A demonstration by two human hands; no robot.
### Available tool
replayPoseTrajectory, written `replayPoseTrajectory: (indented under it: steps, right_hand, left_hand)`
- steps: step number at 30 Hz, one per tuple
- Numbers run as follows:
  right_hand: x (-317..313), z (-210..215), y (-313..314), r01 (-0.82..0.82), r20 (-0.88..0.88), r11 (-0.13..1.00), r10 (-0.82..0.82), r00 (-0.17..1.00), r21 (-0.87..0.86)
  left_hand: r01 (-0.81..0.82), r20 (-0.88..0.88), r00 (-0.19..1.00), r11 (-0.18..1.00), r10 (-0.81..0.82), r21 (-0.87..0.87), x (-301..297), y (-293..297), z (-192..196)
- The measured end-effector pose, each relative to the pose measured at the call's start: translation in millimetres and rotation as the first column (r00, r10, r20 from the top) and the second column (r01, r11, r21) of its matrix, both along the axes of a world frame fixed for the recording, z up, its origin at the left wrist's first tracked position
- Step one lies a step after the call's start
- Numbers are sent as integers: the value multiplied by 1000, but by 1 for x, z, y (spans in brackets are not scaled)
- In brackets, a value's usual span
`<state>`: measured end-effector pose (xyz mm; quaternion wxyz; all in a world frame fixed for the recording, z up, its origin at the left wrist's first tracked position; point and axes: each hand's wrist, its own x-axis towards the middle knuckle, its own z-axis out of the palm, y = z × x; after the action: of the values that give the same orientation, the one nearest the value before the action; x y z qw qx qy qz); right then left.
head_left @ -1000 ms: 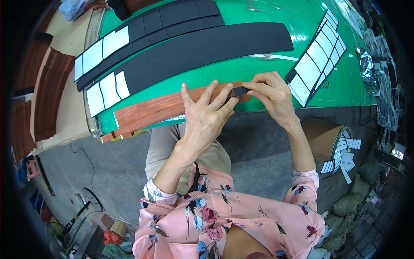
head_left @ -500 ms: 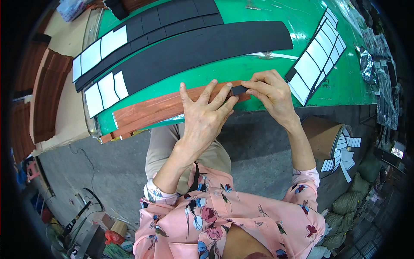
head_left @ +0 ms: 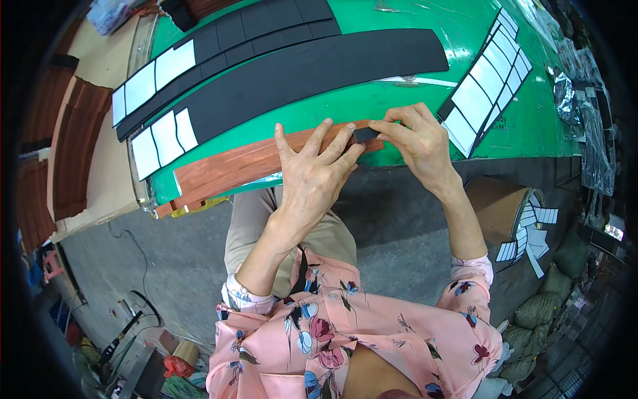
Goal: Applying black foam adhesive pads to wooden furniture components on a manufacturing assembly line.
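A long reddish-brown wood-grain strip [head_left: 232, 166] lies along the near edge of the green table [head_left: 412, 60]. My left hand [head_left: 312, 173] lies flat on the strip, fingers spread, pressing it down near its right end. My right hand [head_left: 419, 143] pinches a small black foam piece [head_left: 364, 134] against the strip's right end, fingertips touching those of the left hand.
Long black foam strips [head_left: 319, 66] lie across the table, some with white backing rectangles [head_left: 163, 136]. Another row of white-backed pieces [head_left: 488, 80] lies at right. A cardboard drum [head_left: 502, 206] with peeled white papers stands on the floor to my right. Brown planks [head_left: 73, 146] are stacked at left.
Both hands have stayed almost in place on the strip's right end; the left fingers shifted slightly along the strip.
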<state>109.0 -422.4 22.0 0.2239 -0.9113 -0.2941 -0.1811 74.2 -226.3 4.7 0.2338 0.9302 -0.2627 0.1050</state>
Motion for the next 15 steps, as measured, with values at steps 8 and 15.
replayPoseTrajectory:
  steps: [8, 15]
  right_hand:
    - [-7, 11, 11, 56, 111, 989, -40, 993, -140]
    - [-3, 2, 2, 20, 73, 997, -14, 997, -76]
  left_hand:
    - [-3, 7, 1000, 1000, 3, -4, 0, 0, -2]
    - [-4, 1, 1000, 1000, 4, 16, 1, 0, -1]
